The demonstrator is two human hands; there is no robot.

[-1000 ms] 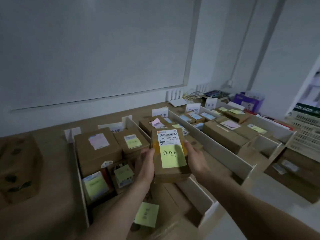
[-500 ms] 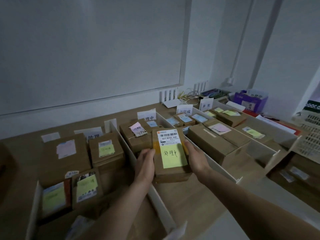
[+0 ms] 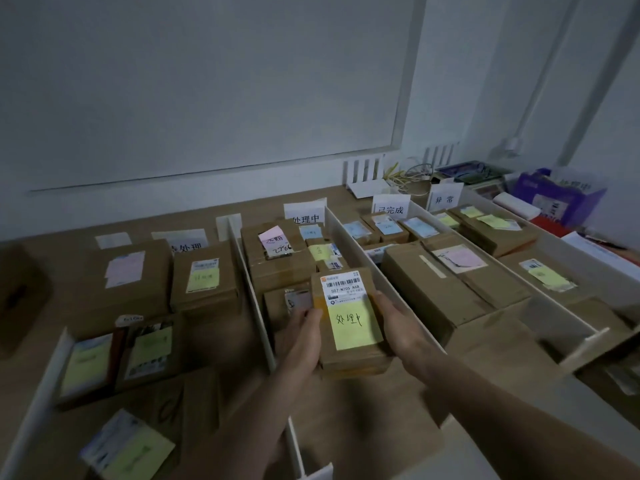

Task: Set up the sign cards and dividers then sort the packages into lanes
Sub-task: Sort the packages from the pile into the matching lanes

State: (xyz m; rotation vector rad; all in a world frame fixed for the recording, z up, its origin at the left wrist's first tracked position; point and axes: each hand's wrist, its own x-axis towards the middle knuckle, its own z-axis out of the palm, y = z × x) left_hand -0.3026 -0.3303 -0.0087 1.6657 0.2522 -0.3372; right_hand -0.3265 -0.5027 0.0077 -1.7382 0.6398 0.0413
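Both hands hold a small cardboard package [image 3: 349,355] with a white shipping label and a yellow handwritten sticky note. My left hand [image 3: 304,337] grips its left side and my right hand [image 3: 394,327] its right side. The package hovers over the second lane, between two white dividers [image 3: 251,282] [image 3: 363,254]. At the head of that lane stands a white sign card [image 3: 304,213]; more sign cards [image 3: 391,204] [image 3: 445,197] head the lanes to the right, and one [image 3: 183,242] the lane to the left. Labelled cardboard packages fill every lane.
A large brown box [image 3: 446,285] lies in the lane right of my hands. Two boxes [image 3: 204,282] [image 3: 128,278] sit in the left lane, smaller ones nearer me. A purple box [image 3: 557,199], cables and white racks stand at the back right. The wall is close behind.
The view has swung left and closer. The package in my hands has moved from the divider line into the second lane, lower and nearer the boxes there.
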